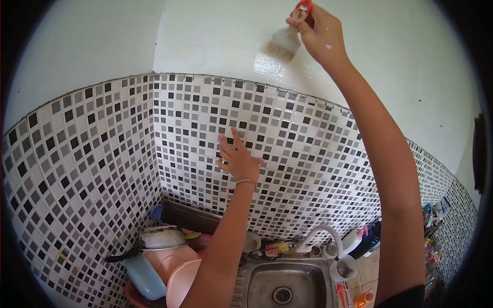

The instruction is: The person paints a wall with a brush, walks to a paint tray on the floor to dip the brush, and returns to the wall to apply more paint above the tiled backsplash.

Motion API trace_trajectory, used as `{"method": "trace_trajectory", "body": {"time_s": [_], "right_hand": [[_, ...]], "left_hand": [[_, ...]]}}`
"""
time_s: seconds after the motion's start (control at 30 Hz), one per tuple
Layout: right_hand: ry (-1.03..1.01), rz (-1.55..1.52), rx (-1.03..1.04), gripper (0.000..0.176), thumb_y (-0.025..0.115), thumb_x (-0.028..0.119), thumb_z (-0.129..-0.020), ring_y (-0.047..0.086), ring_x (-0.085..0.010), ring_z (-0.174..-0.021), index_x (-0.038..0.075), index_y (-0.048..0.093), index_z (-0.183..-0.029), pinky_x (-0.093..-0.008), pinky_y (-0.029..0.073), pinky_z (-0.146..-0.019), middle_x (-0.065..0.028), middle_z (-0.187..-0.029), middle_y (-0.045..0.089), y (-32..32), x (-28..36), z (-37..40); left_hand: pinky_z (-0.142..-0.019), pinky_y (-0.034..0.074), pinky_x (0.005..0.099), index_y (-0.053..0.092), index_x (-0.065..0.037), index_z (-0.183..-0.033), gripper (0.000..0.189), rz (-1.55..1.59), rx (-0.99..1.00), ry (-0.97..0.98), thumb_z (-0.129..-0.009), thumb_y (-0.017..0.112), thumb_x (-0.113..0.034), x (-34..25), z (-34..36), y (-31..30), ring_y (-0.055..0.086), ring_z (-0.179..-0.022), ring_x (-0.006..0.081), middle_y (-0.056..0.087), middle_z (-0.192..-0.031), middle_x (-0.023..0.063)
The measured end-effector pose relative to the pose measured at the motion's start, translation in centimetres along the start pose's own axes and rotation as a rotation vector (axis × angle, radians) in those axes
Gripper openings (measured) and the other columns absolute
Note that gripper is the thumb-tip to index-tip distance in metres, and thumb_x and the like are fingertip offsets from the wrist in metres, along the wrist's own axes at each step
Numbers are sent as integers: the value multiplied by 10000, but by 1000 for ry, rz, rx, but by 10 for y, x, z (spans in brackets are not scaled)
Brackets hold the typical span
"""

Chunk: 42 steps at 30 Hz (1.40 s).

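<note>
A paintbrush (286, 42) with a red-tipped handle is gripped in my right hand (324, 37), raised high at the top of the view. Its bristles point down and left against the pale green wall (215, 36), beside a wet, shiny patch (272, 70). White specks of paint mark the back of that hand. Lower down, my left hand (239, 158) lies with fingers spread on the mosaic-tiled wall (195, 128). A thin braided bracelet (246, 181) circles the left wrist.
Below is a steel sink (287, 267) with a curved white faucet (328, 232). Stacked dishes, including a pot (162, 237) and a light blue container (146, 277), stand at its left. A white cup (343, 268) and bottles (354, 240) stand at the right.
</note>
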State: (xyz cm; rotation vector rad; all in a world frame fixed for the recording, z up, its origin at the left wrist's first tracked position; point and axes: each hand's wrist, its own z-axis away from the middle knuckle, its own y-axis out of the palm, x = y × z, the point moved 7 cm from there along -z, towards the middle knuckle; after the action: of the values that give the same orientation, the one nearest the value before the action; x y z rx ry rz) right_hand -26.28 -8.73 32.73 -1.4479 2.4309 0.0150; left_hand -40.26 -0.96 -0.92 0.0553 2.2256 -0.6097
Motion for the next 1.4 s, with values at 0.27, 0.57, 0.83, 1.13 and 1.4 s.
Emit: {"method": "trace_trajectory", "body": {"time_s": [0.27, 0.57, 0.83, 1.13, 1.4], "right_hand": [[-51, -162, 165, 151, 695, 66, -815, 613, -235, -658, -5, 576, -876, -322, 509, -644, -123, -765, 616, 24, -1, 39], [-564, 210, -93, 111, 679, 66, -838, 628, -236, -703, 51, 611, -925, -316, 532, -665, -51, -866, 646, 9, 19, 53], [-137, -89, -42, 165, 734, 130, -822, 623, -180, -660, 30, 637, -909, -283, 522, -602, -68, -796, 650, -3, 9, 35], [-10, -3, -147, 165, 705, 80, -802, 629, -232, -685, 27, 630, -939, -319, 525, -613, -93, -808, 635, 16, -22, 46], [-210, 352, -316, 103, 645, 94, -836, 620, -246, -680, 67, 622, -932, -345, 506, -621, -60, -826, 628, -3, 5, 35]], "left_hand": [[-1009, 254, 580, 106, -220, -1550, 1304, -20, -5, 2, -548, 936, -305, 1, 0, 0, 215, -1391, 317, 159, -1522, 214], [-1011, 247, 570, 126, -204, -1547, 1289, -20, -3, 19, -549, 936, -294, 0, 0, -3, 222, -1364, 320, 166, -1505, 212], [-1010, 250, 569, 125, -209, -1548, 1290, -36, -20, 24, -548, 934, -313, 3, -2, 3, 240, -1357, 309, 173, -1507, 206], [-1008, 259, 566, 119, -226, -1549, 1298, -38, -13, 22, -543, 933, -326, 3, -2, -2, 263, -1341, 304, 174, -1514, 200], [-1029, 224, 546, 114, -244, -1545, 1287, 17, 12, 13, -556, 937, -279, 8, -3, -1, 254, -1346, 313, 146, -1538, 218]]}}
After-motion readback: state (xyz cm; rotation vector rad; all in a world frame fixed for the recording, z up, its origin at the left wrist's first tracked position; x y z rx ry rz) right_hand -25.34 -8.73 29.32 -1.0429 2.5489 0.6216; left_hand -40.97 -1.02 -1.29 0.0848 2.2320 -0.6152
